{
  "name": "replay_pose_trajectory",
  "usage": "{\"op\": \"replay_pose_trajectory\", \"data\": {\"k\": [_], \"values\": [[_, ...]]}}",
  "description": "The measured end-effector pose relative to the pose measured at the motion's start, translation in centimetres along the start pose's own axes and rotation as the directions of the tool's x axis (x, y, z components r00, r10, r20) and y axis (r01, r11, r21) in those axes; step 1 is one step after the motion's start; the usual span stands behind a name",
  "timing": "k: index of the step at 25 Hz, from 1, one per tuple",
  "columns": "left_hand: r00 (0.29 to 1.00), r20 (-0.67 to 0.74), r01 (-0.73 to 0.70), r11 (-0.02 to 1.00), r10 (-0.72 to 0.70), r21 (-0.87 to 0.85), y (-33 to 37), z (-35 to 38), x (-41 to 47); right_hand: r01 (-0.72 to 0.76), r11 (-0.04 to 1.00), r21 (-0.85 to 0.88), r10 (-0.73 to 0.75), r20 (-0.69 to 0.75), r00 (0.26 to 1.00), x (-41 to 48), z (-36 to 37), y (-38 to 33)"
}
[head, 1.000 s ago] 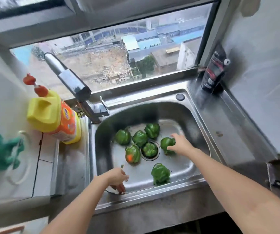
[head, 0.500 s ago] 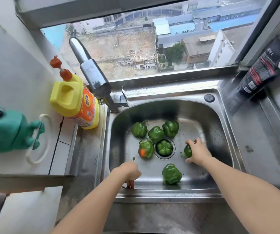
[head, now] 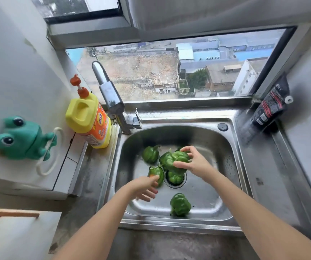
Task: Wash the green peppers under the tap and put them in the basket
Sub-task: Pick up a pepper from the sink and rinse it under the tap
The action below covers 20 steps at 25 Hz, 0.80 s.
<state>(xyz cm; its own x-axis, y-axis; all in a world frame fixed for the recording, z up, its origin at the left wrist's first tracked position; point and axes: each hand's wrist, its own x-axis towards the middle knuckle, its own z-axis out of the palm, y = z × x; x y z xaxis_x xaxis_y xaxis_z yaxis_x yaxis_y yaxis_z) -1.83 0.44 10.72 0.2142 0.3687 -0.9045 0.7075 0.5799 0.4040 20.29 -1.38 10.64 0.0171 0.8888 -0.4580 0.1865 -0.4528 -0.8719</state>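
Observation:
Several green peppers lie in the steel sink (head: 226,147). My right hand (head: 194,162) grips one green pepper (head: 181,157), lifted above the others near the drain. My left hand (head: 147,186) hovers with fingers spread and holds nothing, just in front of a pepper with an orange patch (head: 155,172). Another pepper (head: 150,153) sits at the back left, one (head: 175,177) rests in the drain, and one (head: 180,204) lies near the front wall. The tap (head: 109,98) stands at the sink's back left corner; no water shows. No basket is in view.
A yellow detergent bottle (head: 88,121) stands left of the tap on the counter. A green frog holder (head: 19,139) hangs on the left wall. A black pouch (head: 271,107) leans at the back right corner. The steel drainboard (head: 274,175) lies right of the sink.
My right hand has lifted a pepper from the sink's right side and carried it toward the middle. My left hand left the front of the basin and opened near the orange-patched pepper.

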Motion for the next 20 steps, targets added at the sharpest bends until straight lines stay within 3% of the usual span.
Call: {"op": "replay_pose_trajectory", "data": {"k": [1, 3, 6, 8, 12, 16, 20], "values": [[0.997, 0.066, -0.019, 0.970, 0.036, -0.241, 0.6, -0.1, -0.5, 0.057, 0.996, 0.064, -0.060, 0.055, 0.997, -0.5, 0.9, -1.7], [0.974, 0.160, -0.026, 0.776, 0.163, -0.630, 1.6, -0.6, -1.5, 0.150, 0.984, 0.100, -0.161, 0.117, 0.980, -1.1, 2.4, -4.4], [0.946, 0.081, -0.052, 0.393, 0.315, -0.918, 2.4, -1.8, -2.8, 0.207, 0.978, 0.024, -0.208, 0.199, 0.958, -0.9, 3.2, -7.8], [0.952, 0.025, -0.061, 0.273, 0.304, -0.960, 2.5, -2.5, -3.4, 0.244, 0.969, -0.022, -0.232, 0.243, 0.942, 0.0, 3.5, -10.0], [0.963, -0.010, -0.056, 0.162, 0.271, -0.985, 2.5, -4.5, -4.5, 0.177, 0.983, -0.054, -0.172, 0.085, 0.981, 5.6, 3.9, -14.5], [0.965, -0.085, -0.109, 0.084, 0.250, -0.991, 2.7, -6.3, -6.2, 0.054, 0.973, -0.225, 0.010, 0.273, 0.962, 10.8, 6.1, -16.4], [0.958, -0.131, -0.148, 0.049, 0.254, -0.988, 2.3, -7.6, -7.3, 0.026, 0.974, -0.225, 0.031, 0.247, 0.969, 13.5, 7.4, -16.8]]}}
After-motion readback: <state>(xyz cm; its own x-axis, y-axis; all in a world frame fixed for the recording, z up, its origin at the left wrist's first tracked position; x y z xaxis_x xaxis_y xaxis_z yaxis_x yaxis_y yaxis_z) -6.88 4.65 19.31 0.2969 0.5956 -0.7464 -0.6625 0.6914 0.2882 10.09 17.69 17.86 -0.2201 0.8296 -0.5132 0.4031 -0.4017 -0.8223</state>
